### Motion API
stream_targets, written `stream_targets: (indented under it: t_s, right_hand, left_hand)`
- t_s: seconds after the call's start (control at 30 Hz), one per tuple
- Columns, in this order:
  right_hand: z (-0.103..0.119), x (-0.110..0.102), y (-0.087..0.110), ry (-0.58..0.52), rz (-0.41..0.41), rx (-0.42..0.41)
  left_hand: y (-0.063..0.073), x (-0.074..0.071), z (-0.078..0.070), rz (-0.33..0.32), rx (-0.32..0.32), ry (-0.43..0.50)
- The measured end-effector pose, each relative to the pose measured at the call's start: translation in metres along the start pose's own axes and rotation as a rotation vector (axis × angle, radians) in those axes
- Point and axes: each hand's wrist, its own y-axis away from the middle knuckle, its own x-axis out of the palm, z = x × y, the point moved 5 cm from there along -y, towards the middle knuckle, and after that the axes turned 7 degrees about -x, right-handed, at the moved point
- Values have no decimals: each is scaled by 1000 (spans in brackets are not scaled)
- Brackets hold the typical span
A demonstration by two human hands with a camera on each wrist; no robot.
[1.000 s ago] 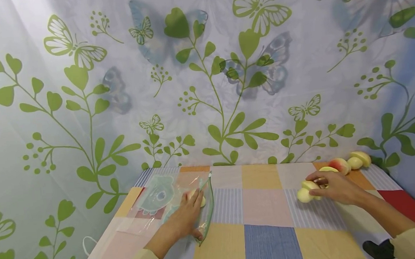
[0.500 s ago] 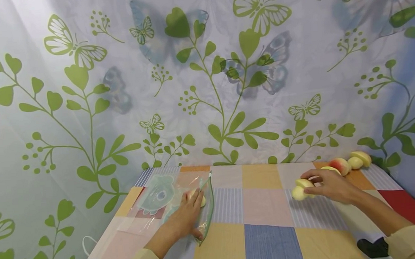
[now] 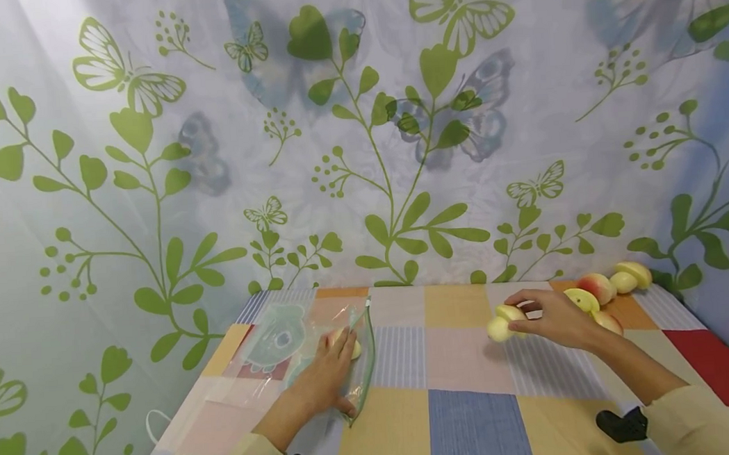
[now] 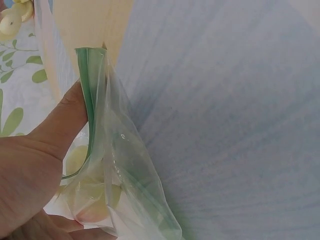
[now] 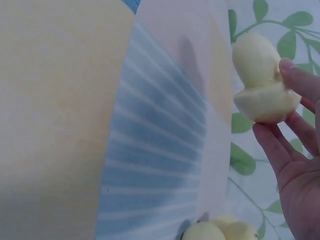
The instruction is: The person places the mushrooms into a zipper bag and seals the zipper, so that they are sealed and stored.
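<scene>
My right hand (image 3: 548, 317) pinches a pale yellow toy mushroom (image 3: 501, 325) between thumb and fingertips, above the patchwork cloth. Its rounded stem and wider cap show in the right wrist view, with the thumb on one side and fingers on the other. On the left, my left hand (image 3: 324, 379) lies spread over a clear zip bag (image 3: 239, 381) with a green zip edge and pale green print. The left wrist view shows the thumb against the zip strip (image 4: 86, 95), the mouth stretched apart. A yellow and reddish piece (image 4: 95, 205) shows through the film, beside the fingers.
Along the back right lie a yellow piece with dark spots (image 3: 582, 300), a red and yellow peach-like piece (image 3: 596, 287) and another mushroom (image 3: 633, 277). One more reddish piece (image 3: 608, 322) is partly behind the right wrist. A printed curtain (image 3: 397, 149) hangs behind the table.
My right hand has moved left with the mushroom, away from the pieces at the back right, uncovering more of them. The left hand and bag stay nearly in place.
</scene>
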Motion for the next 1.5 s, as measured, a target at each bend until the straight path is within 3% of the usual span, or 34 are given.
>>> stream_targets:
  t_s: [0.2, 0.63, 1.5]
  right_hand:
    - [5, 12, -9, -21, -15, -13]
    - [8, 26, -22, -56, -27, 12]
    - [31, 84, -54, -281, -63, -36]
  left_hand:
    - [1, -1, 0, -3, 6, -9]
    - [0, 1, 3, 21, -25, 61]
    - [2, 0, 3, 34, -23, 66]
